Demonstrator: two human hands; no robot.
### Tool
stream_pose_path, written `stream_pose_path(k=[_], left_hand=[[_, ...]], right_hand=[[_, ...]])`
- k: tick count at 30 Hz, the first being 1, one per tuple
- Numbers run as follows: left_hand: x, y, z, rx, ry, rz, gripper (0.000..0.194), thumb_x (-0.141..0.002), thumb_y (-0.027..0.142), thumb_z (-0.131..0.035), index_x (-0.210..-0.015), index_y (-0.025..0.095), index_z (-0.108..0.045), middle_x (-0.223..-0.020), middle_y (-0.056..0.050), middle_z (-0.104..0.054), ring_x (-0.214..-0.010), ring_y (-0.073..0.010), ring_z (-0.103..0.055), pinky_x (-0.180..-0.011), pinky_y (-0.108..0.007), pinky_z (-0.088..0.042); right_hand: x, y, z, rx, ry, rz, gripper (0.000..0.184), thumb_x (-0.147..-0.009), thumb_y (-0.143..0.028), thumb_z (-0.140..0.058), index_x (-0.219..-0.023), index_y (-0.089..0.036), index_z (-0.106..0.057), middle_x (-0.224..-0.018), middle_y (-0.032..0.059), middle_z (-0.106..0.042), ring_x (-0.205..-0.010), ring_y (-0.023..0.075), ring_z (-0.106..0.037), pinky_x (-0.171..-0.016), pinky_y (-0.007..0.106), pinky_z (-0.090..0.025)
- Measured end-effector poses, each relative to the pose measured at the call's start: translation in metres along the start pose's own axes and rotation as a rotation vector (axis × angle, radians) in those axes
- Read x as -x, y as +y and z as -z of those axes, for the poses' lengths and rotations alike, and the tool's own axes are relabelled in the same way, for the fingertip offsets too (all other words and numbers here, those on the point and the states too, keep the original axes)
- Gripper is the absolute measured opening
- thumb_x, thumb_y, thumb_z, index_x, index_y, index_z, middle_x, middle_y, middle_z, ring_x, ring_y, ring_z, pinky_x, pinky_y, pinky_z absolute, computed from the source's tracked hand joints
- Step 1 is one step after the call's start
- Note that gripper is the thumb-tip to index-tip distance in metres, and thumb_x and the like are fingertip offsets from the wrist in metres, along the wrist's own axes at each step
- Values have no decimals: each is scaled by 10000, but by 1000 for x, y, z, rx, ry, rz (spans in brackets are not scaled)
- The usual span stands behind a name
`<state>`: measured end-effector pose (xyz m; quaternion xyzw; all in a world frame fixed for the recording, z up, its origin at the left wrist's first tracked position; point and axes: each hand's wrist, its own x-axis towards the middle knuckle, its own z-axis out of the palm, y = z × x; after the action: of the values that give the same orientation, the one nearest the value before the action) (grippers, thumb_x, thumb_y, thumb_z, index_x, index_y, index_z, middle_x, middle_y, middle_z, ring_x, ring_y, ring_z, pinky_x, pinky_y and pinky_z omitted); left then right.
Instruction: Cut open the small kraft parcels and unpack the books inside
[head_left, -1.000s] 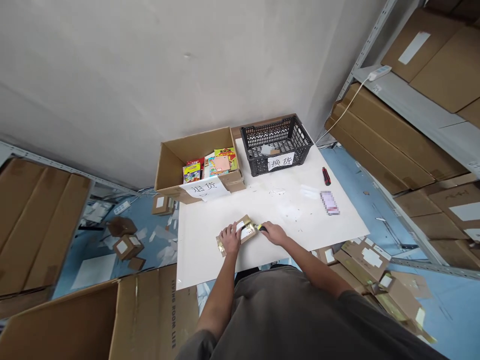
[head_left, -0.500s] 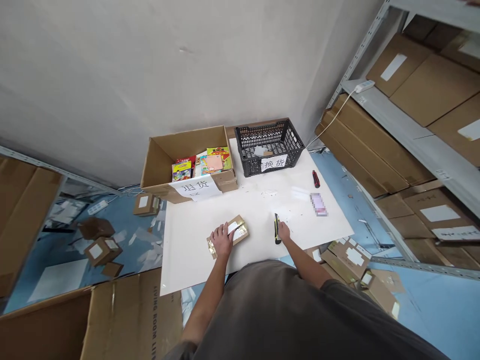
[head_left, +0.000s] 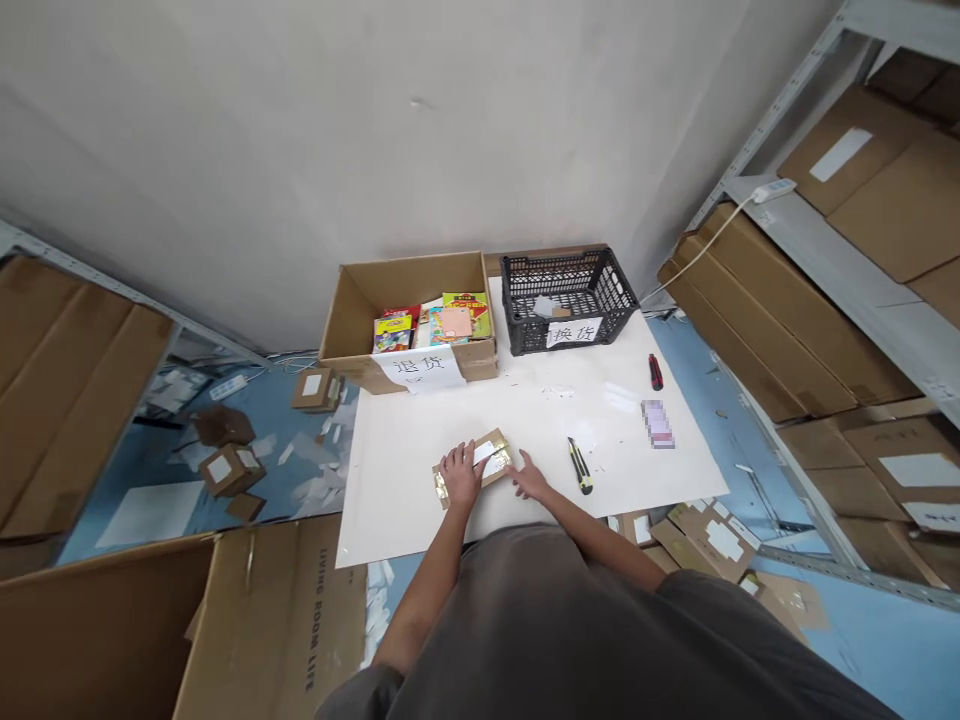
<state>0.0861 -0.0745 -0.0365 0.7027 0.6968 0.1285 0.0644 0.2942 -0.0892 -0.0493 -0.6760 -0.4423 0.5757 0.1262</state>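
Observation:
A small cardboard box (head_left: 493, 464) with shiny tape and a white label lies slanted on the white tabletop (head_left: 397, 480). My left hand (head_left: 461, 474) rests over its left half, fingers wrapped across the top and holding it. At the box's right end is my right hand (head_left: 530, 478), fingers apart; whether they touch the box is hard to tell. A yellow-and-black utility knife (head_left: 579, 467) lies on the table just right of that hand.
Behind are a cardboard carton (head_left: 411, 372) with colourful books and a black plastic crate (head_left: 570, 300). A red cutter (head_left: 655, 372) and a blurred-out flat object (head_left: 658, 424) lie at right. Shelving (head_left: 847, 240) with boxes stands beyond; a big carton (head_left: 277, 620) is at left.
My right hand has let go of the utility knife, leaving it on the table, and moved left to the box. My left hand stays on the box. The view has shifted slightly.

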Motion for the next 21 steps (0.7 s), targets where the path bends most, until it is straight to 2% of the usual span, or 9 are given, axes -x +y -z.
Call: stream_pose_path(k=[2, 4, 7, 10, 13, 15, 17, 19, 21], left_hand=[[0, -3, 5, -2, -26, 44, 559, -1011, 560, -440, -1442, 234, -585, -1435, -155, -612, -1325, -335, -517, -1156, -505, -313], [-4, -12, 14, 20, -70, 124, 542, -1027, 524, -411, -1446, 220, -573, -1410, -164, -626, -1280, -326, -562, -1101, -478, -381], [-13, -41, 32, 147, -193, 292, 464, -1053, 422, -348, -1411, 243, -584, -1239, -128, -718, -1086, -278, -675, -943, -396, -481], [-17, -77, 50, 265, -265, 453, 419, -1056, 382, -326, -1291, 247, -645, -1040, -90, -767, -960, -253, -711, -848, -346, -510], [-10, -101, 54, 288, -223, 514, 429, -1048, 360, -341, -1385, 224, -569, -1127, -95, -758, -1044, -240, -705, -863, -330, -528], [-2, -105, 47, 281, -135, 496, 490, -1019, 296, -388, -1495, 213, -465, -1326, -119, -687, -1218, -242, -645, -966, -357, -520], [3, -103, 37, 274, -61, 396, 550, -969, 222, -435, -1519, 216, -453, -1484, -123, -578, -1382, -253, -528, -1096, -409, -465], [4, -99, 29, 281, -69, 246, 533, -936, 177, -455, -1459, 233, -538, -1537, -100, -529, -1452, -252, -450, -1175, -431, -405], [1, -97, 27, 275, -124, 138, 474, -933, 171, -463, -1378, 240, -614, -1528, -88, -536, -1449, -248, -449, -1191, -415, -392]], right_hand=[[-12, -26, -29, -69, -56, -8, 911, -920, -610, -596, -1616, -273, -115, -1077, 67, -734, -560, 161, -674, -534, 280, -531], [-26, -53, -45, -73, -8, 7, 939, -909, -545, -642, -1622, -265, -98, -1238, 113, -701, -584, 161, -682, -524, 281, -530], [-49, -93, -50, 33, 67, 58, 920, -922, -479, -655, -1634, -251, -121, -1354, 136, -657, -801, 208, -733, -625, 283, -550], [-62, -123, -54, 224, 132, 110, 880, -939, -460, -643, -1637, -226, -160, -1303, 124, -687, -1029, 255, -716, -772, 289, -538], [-56, -131, -69, 348, 234, 158, 835, -962, -445, -601, -1640, -209, -174, -1325, 139, -655, -1146, 282, -672, -865, 309, -516], [-46, -127, -86, 396, 282, 216, 887, -928, -452, -636, -1646, -222, -168, -1397, 151, -591, -1198, 300, -640, -913, 330, -508], [-37, -120, -99, 413, 281, 280, 1031, -829, -430, -736, -1653, -253, -142, -1469, 148, -526, -1240, 320, -609, -951, 349, -502], [-33, -113, -101, 349, 262, 303, 1111, -754, -367, -775, -1653, -271, -130, -1505, 133, -499, -1257, 321, -599, -974, 356, -503], [-35, -106, -89, 177, 233, 275, 1021, -780, -327, -712, -1641, -255, -167, -1461, 121, -555, -1211, 288, -635, -961, 342, -519]])
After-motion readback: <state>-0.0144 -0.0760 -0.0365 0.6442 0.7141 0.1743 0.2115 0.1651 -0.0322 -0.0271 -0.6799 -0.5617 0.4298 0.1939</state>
